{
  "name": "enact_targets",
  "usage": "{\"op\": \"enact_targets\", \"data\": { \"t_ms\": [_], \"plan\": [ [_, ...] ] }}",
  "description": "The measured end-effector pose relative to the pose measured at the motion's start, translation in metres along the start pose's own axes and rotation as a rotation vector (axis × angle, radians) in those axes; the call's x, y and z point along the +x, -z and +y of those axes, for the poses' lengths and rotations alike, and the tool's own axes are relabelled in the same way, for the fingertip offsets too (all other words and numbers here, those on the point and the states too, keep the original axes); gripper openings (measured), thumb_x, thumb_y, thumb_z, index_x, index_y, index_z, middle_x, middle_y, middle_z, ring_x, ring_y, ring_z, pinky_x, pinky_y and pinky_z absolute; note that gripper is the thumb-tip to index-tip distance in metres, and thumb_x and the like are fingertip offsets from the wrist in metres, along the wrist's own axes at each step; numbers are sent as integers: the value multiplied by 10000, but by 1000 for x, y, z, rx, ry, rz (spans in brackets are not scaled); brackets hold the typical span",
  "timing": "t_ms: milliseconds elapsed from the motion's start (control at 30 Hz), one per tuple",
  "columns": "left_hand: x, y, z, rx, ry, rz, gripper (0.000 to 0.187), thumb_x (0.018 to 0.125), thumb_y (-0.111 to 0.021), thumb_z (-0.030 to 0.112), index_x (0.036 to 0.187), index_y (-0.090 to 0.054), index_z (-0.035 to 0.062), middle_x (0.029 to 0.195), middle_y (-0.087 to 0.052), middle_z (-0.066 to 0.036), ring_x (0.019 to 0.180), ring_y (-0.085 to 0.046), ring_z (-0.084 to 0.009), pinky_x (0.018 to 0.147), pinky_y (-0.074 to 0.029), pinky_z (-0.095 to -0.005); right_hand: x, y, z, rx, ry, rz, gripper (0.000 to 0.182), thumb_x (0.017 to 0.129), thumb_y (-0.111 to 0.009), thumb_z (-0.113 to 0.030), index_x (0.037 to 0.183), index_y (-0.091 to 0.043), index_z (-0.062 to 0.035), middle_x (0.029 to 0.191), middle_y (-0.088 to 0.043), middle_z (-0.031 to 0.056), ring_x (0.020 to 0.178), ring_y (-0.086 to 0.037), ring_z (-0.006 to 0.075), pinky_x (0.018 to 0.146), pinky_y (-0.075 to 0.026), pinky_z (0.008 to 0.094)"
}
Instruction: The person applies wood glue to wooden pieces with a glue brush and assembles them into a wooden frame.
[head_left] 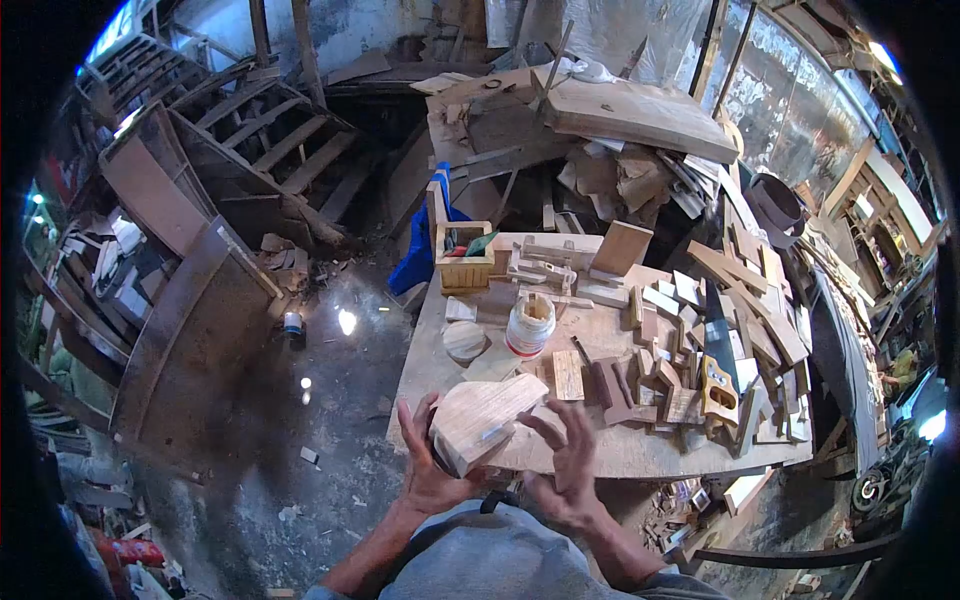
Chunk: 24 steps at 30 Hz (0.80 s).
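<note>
Head camera: which hand has the pale, angular wooden block (490, 415)?

The left hand (432, 470). Its palm and fingers are cupped around the block's left side, so that hand is narrowed to a hold.

And the right hand (568, 460)?

Its fingers are spread wide, with nothing seen in its grasp. It sits near the block's right side; I cannot tell whether 1 of its fingertips touches the wood.

How does the block lie between the 2?

Its long axis slants from the lower left, by the left palm, up to the far right, where its end lies just beyond the right fingers. The left hand is the nearer, since it bears the block.

What is around it?

It is held up at the near edge of the pale wooden table (415, 385). Farther off are 2 things: the rounded, pale wooden piece (464, 340), beyond its left part, and the open white plastic jar with a red-marked label (530, 328), beyond its right part.
</note>
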<state>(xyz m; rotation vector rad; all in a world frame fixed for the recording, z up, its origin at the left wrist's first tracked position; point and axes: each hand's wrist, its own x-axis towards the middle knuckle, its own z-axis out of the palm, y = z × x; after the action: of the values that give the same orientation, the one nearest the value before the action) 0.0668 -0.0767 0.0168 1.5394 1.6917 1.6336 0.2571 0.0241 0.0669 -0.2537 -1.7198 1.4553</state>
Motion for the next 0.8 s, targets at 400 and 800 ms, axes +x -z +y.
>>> {"op": "enact_targets", "data": {
  "t_ms": [400,800],
  "plan": [
    [8,1,-1,188,-142,-31,1471,782,-894,459,1560,308,125,1571,-186,-284,1370,-429,-433,1104,-433,-542,4,-22,-3,-795,165,-147,1002,760,-578,103,1609,-68,-52,1518,-466,250,1406,-461,493,1169,-317,627],
    [18,1,0,337,-138,-18,1445,763,-920,372,1592,231,101,1536,-240,-289,1357,-419,-434,1103,-411,-558,14,-13,-10,-350,3,8,954,817,-628,67,1600,-89,-15,1583,-298,266,1328,-547,408,1109,-425,523]
  ]
}}
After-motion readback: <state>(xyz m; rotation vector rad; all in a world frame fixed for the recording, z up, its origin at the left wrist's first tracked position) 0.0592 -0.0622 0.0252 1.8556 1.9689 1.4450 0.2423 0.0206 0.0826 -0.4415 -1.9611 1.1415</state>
